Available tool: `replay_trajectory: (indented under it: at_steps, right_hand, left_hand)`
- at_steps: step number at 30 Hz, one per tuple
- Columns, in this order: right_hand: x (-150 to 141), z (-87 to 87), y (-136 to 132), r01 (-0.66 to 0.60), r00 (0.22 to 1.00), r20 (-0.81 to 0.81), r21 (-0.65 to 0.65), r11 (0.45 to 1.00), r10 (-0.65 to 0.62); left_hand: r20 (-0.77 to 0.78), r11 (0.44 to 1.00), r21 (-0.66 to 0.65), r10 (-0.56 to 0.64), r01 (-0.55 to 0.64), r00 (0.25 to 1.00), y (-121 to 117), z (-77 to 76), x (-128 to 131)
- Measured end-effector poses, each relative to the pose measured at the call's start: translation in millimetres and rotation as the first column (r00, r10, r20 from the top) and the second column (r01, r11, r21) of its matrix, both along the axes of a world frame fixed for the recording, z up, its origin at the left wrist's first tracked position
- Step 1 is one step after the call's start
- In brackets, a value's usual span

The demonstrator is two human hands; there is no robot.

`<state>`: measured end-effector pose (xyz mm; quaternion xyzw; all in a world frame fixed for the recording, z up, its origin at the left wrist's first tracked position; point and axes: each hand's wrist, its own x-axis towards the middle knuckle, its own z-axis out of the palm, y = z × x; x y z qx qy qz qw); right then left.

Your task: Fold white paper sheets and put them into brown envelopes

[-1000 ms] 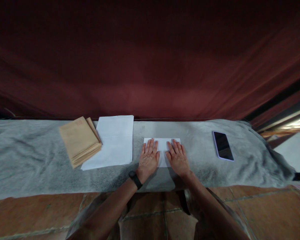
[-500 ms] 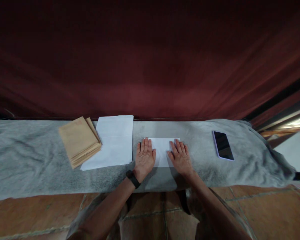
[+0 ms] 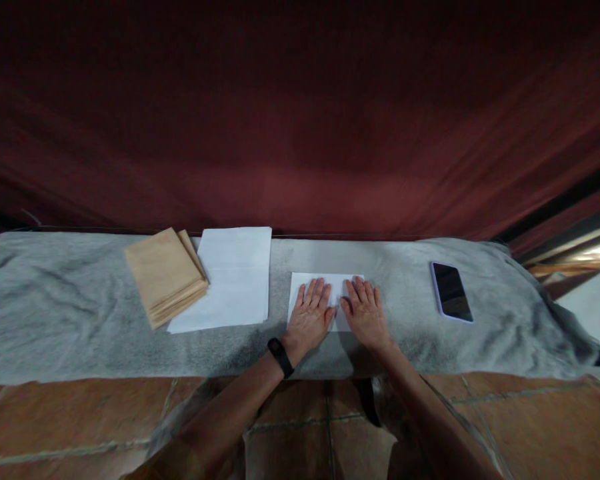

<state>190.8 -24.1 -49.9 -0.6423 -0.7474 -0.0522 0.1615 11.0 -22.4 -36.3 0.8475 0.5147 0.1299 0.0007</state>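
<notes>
A white sheet of paper (image 3: 297, 285), small enough to look folded, lies on the grey cloth in front of me. My left hand (image 3: 309, 317) rests flat on its left and middle part, fingers stretched forward and slightly spread. On its right part lies my right hand (image 3: 365, 316), also flat with the fingers extended. The thumbs point toward each other with a narrow gap between the hands. Both palms cover much of the paper. A black wristband (image 3: 281, 358) is on my left wrist.
To the left, a stack of white paper (image 3: 235, 280) lies partly under several brown envelopes (image 3: 163, 270). A phone (image 3: 451, 292) with a purple edge lies to the right. Grey cloth (image 3: 80, 300) covers the narrow surface, which a dark red fabric (image 3: 300, 147) backs. Tiled floor (image 3: 70, 413) is below.
My left hand has slid right across the paper, closer to my right hand, uncovering the paper's left edge. My right hand has hardly moved. The whole view has shifted slightly.
</notes>
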Motion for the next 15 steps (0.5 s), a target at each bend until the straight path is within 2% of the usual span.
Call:
replay_trajectory:
  at_steps: [3,7,11,15]
  right_hand:
    - [-6,1.7,3,-0.031,0.999,-0.034,-0.012,0.999,0.031]
    - [-17,1.8,5,-0.134,0.99,-0.054,-0.05,0.99,0.131]
    - [-23,2.1,4,-0.207,0.978,-0.017,-0.071,0.976,0.206]
    - [-23,4.9,2,-0.225,0.973,0.028,-0.08,0.971,0.228]
  left_hand:
    - [0.002,1.0,0.001,-0.012,0.012,1.0,0,1.0,2]
    - [-0.017,0.998,-0.01,-0.056,0.056,0.998,-1,5.9,4]
    - [-0.052,0.996,-0.029,-0.082,0.081,0.995,-2,8.4,6]
    - [-0.064,0.996,-0.031,-0.087,0.085,0.994,-3,7.6,8]
